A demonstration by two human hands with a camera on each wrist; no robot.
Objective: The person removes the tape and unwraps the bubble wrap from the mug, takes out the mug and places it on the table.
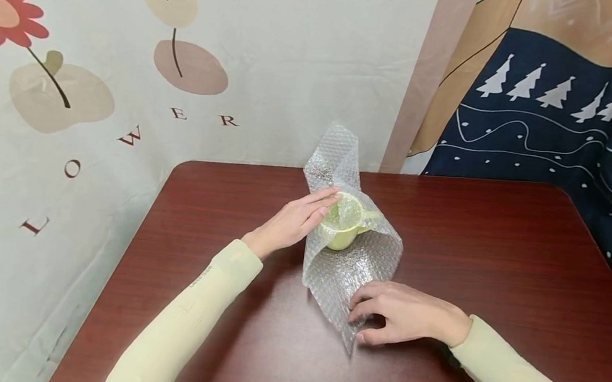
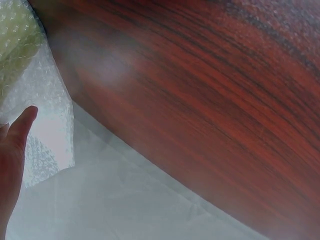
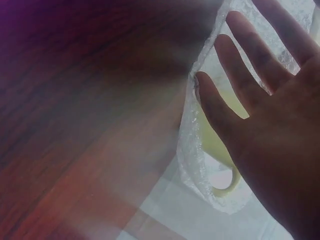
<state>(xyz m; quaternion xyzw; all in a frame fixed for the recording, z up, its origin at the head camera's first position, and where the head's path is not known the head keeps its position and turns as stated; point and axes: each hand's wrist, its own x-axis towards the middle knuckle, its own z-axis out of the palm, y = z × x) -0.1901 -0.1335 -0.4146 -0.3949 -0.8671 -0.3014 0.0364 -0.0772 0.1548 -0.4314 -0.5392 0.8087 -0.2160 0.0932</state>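
On the surface [image 1: 501, 255], near its far edge, lies bubble wrap [image 1: 350, 273], judged light, soft and slippery. Left hand [image 1: 294, 218], fingers straight, and right hand [image 1: 399, 313], fingers apart, touch it. The partly enclosed mug [image 1: 341, 241] appears rigid, probably fragile; grip its sides.

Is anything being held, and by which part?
The left hand only rests on clear plastic bubble wrap partly around a pale-green handled mug; whether the right hand pinches the wrap's near end is unclear.
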